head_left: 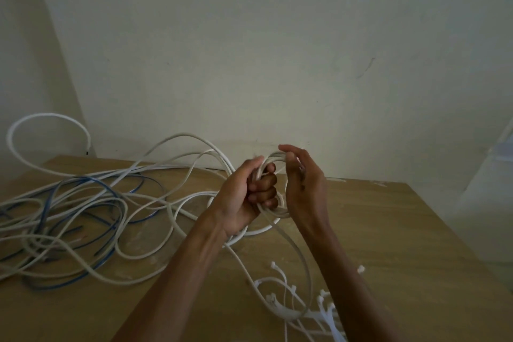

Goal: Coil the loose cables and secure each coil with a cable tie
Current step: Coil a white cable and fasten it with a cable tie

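Note:
My left hand (249,194) grips a small coil of white cable (273,212) above the wooden table (402,230), fingers curled round its loops. My right hand (304,183) is right beside the coil on its right side, fingers bent over the upper loop; whether it pinches the cable is unclear. A long strand of the same white cable (302,261) hangs down from the coil and loops near the table's front. Several white cable ties (324,302) lie in a loose heap at the front right, under my right forearm.
A tangle of white and blue cables (69,219) sprawls over the left half of the table. One white loop (47,141) rises over the table's back left corner. A pale wall stands close behind the table.

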`<state>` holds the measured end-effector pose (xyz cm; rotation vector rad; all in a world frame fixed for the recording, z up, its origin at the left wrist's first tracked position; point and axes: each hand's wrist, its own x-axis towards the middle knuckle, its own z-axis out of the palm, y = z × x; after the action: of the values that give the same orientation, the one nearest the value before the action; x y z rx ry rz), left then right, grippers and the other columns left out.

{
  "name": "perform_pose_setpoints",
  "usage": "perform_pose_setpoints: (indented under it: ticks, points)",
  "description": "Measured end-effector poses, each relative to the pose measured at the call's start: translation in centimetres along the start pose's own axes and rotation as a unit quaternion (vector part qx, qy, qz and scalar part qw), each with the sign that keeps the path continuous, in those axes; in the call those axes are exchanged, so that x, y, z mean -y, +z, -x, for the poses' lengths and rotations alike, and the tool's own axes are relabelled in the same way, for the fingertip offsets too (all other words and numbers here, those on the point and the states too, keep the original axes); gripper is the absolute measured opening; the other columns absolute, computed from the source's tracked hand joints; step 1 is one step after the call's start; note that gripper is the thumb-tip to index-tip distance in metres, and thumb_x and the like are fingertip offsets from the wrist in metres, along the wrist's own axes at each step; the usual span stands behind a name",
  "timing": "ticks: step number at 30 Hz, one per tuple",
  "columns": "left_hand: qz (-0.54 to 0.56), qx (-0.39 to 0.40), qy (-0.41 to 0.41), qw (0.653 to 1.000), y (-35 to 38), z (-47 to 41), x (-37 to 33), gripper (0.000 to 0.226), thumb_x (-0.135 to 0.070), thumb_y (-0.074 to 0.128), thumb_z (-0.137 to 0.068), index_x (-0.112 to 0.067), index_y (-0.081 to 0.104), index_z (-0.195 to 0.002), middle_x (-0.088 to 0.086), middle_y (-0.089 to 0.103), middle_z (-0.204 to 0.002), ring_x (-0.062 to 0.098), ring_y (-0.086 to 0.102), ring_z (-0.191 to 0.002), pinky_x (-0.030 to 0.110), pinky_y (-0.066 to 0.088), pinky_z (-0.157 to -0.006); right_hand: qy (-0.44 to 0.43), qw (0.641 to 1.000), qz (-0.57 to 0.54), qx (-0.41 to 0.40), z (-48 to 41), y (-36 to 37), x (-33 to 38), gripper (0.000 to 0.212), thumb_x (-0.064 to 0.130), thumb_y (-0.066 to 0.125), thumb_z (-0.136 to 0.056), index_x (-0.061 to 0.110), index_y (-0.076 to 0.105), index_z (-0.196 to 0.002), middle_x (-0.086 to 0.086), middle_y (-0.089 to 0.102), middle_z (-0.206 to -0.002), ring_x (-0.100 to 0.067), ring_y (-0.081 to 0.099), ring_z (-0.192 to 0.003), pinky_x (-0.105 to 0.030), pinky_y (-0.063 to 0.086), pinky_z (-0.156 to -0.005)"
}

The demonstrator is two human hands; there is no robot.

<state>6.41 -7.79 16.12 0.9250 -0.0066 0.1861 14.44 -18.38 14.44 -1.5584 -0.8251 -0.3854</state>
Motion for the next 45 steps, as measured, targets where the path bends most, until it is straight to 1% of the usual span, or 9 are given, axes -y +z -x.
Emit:
perform_pose_setpoints:
  ticks: [7,16,20,23,27,31,35,41,45]
  points:
    - [-0.046,-0.059,-0.012,0.997,-0.2,0.0,0.3,0.053,-0.055,0.039,-0.101,-0.015,0.052,-0.069,-0.006,0.025,-0.051,0.009,0.021,-0.041,0.027,0.023,-0.049,-0.123,0.99,0.071,0.007,-0.1,-0.2,-0.1,0.017,0.026,0.053,-0.104,0.014,0.064,-0.105,0.009,0.065,-0.096,-0.002,0.062,-0.084,-0.019,0.047,-0.071]
    - [-0.063,-0.037,-0.043,0.996,-0.8,0.0,-0.4,0.043,-0.034,0.036,-0.102,-0.015,0.053,-0.067,-0.006,0.024,-0.048,0.008,0.02,-0.039,0.025,0.017,-0.045,-0.222,0.966,0.13,0.036,-0.3,-0.4,-0.7,0.015,0.001,0.063,-0.096,0.008,0.071,-0.106,-0.002,0.061,-0.1,-0.008,0.058,-0.081,-0.027,0.05,-0.063]
    - [-0.136,-0.161,0.025,0.977,-0.1,0.1,-0.3,0.054,-0.051,0.049,-0.101,-0.022,0.042,-0.056,-0.006,0.026,-0.049,0.009,0.021,-0.038,0.021,0.018,-0.04,-0.081,0.995,0.023,0.059,0.3,0.1,1.0,0.029,0.028,0.059,-0.1,0.015,0.059,-0.125,0.006,0.063,-0.101,-0.005,0.065,-0.086,-0.016,0.052,-0.068]
    - [-0.068,-0.192,0.088,0.975,-0.9,0.1,-1.7,0.049,-0.046,0.048,-0.103,-0.022,0.041,-0.061,-0.009,0.025,-0.046,0.007,0.021,-0.035,0.018,0.024,-0.034,0.14,0.946,-0.099,0.275,-0.1,-1.5,1.6,0.061,0.044,0.058,-0.094,0.01,0.041,-0.142,-0.004,0.069,-0.108,-0.011,0.072,-0.094,-0.031,0.062,-0.077]
    - [0.022,-0.217,0.136,0.966,-2.4,0.4,-4.3,0.049,-0.046,0.044,-0.105,-0.023,0.036,-0.063,-0.009,0.021,-0.042,0.005,0.017,-0.032,0.017,0.017,-0.031,0.163,0.778,-0.117,0.595,-0.6,-3.3,0.7,0.02,0.003,0.061,-0.097,0.007,0.061,-0.117,-0.011,0.071,-0.088,-0.023,0.071,-0.08,-0.041,0.059,-0.085]
    - [0.048,-0.25,0.193,0.948,-4.8,1.2,-6.6,0.052,-0.049,0.041,-0.106,-0.024,0.037,-0.061,-0.009,0.023,-0.041,0.004,0.018,-0.031,0.018,0.016,-0.03,0.229,0.855,-0.209,0.416,-2.1,-5.7,-1.1,0.019,0.02,0.056,-0.1,0.004,0.068,-0.099,0.001,0.036,-0.065,-0.01,0.04,-0.055,-0.027,0.05,-0.058]
    - [0.024,-0.256,0.217,0.942,-4.1,1.1,-6.0,0.051,-0.055,0.04,-0.104,-0.023,0.036,-0.064,-0.009,0.022,-0.043,0.006,0.017,-0.034,0.02,0.016,-0.033,0.291,0.911,-0.191,0.223,-2.9,-5.7,-2.6,0.026,0.032,0.066,-0.086,0.006,0.069,-0.088,0.001,0.039,-0.061,-0.011,0.042,-0.05,-0.023,0.042,-0.049]
    - [0.042,-0.279,0.235,0.93,-3.3,0.2,-5.1,0.051,-0.058,0.039,-0.102,-0.024,0.036,-0.065,-0.007,0.021,-0.046,0.008,0.017,-0.038,0.022,0.018,-0.036,0.36,0.71,-0.605,-0.021,-4.1,-5.0,-3.3,0.023,0.02,0.059,-0.099,0.001,0.06,-0.112,-0.007,0.069,-0.092,-0.006,0.06,-0.069,-0.012,0.051,-0.052]
    - [0.029,-0.261,0.254,0.931,-4.0,0.6,-4.9,0.053,-0.06,0.033,-0.104,-0.022,0.04,-0.067,-0.007,0.022,-0.048,0.009,0.017,-0.041,0.024,0.022,-0.04,0.298,0.755,-0.579,-0.076,-4.2,-6.2,-3.0,0.018,0.011,0.044,-0.106,0.009,0.05,-0.122,-0.013,0.067,-0.127,-0.011,0.06,-0.078,-0.014,0.048,-0.05]
